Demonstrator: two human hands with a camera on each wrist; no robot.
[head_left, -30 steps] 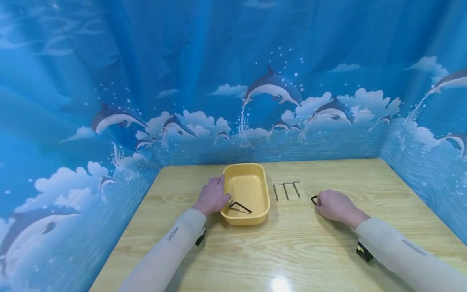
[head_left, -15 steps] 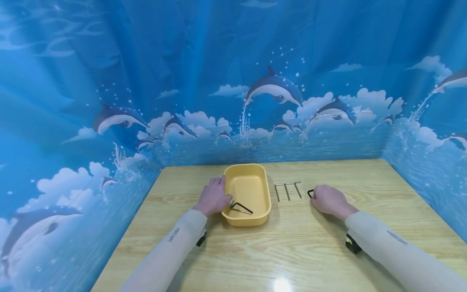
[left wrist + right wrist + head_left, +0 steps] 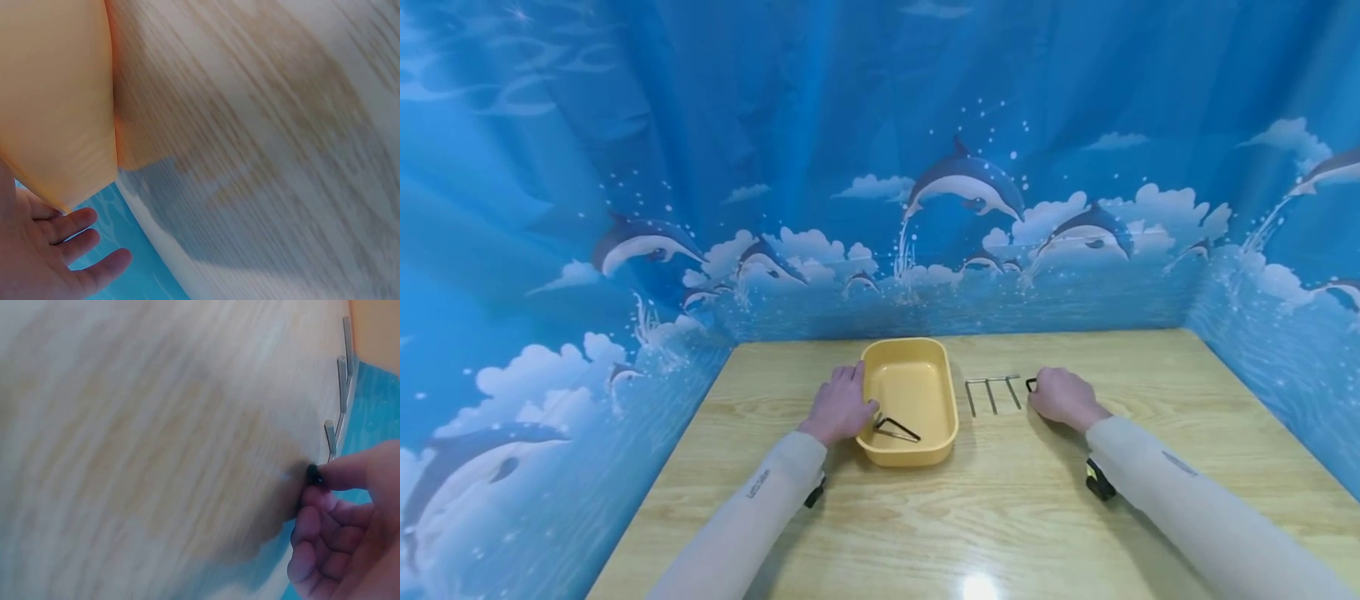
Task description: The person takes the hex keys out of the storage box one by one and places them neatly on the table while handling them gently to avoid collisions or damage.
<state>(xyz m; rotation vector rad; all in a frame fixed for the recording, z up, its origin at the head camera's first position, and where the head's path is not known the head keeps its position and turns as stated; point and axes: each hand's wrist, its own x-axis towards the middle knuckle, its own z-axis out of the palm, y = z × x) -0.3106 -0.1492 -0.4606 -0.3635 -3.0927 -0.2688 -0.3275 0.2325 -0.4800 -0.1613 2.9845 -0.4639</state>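
In the head view, my left hand (image 3: 841, 405) holds the left rim of a yellow plastic tray (image 3: 951, 421), thumb over the edge. The left wrist view shows its other fingers loosely extended beside the outer wall. A black hex key (image 3: 901, 427) and a silver hex key (image 3: 895, 434) lie inside, near the front. My right hand (image 3: 1063, 397) pinches another black hex key (image 3: 1031, 384) between thumb and fingers at the table surface; most of it is hidden. Three silver L-shaped hex keys (image 3: 991, 395) lie in a row between the tray and my right hand.
A light wood-grain table (image 3: 910, 525) lies under everything. Behind it and at both sides hangs a blue curtain (image 3: 820, 167) with dolphins, meeting the table's edges. The silver keys lie close to the tray's right side.
My right hand has slid left and slightly away from me with the black hex key, closer to the silver keys. The left hand and tray have stayed in place.
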